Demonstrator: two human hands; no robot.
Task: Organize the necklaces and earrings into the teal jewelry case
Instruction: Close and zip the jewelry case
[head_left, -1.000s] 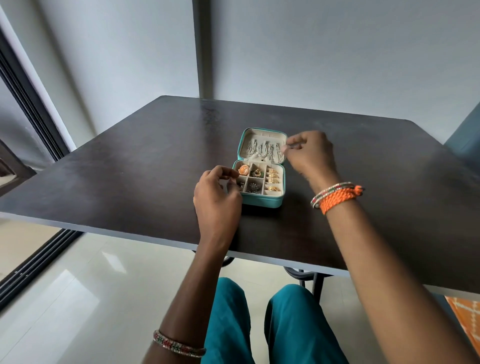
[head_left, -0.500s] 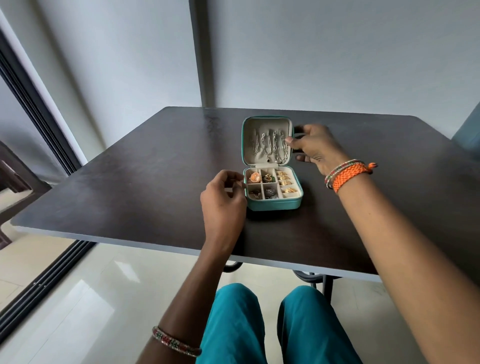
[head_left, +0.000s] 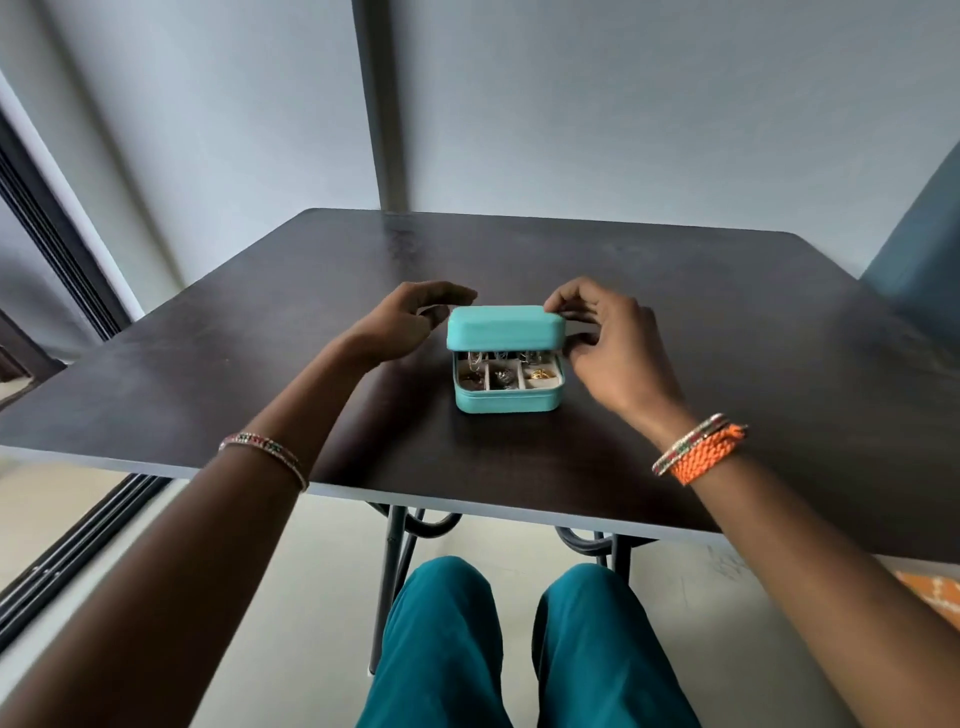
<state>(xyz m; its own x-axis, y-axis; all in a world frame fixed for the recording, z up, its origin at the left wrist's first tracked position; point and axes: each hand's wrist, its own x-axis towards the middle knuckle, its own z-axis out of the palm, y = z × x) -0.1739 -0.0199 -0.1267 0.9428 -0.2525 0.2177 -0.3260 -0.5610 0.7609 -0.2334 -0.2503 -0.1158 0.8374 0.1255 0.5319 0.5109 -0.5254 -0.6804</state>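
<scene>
A home room: dark table (head_left: 208, 364), tiled floor (head_left: 291, 571), sliding door track (head_left: 78, 551).

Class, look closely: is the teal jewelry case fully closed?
No, the lid is lowered but a gap still shows the compartments of the teal jewelry case.

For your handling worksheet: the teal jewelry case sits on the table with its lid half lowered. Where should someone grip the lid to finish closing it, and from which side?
Grip the lid at its two short ends, coming in from left and right. It overhangs the tray, so both ends are free, and the right hand already pinches one. The open front edge is best avoided: fingers could get caught there.
</scene>
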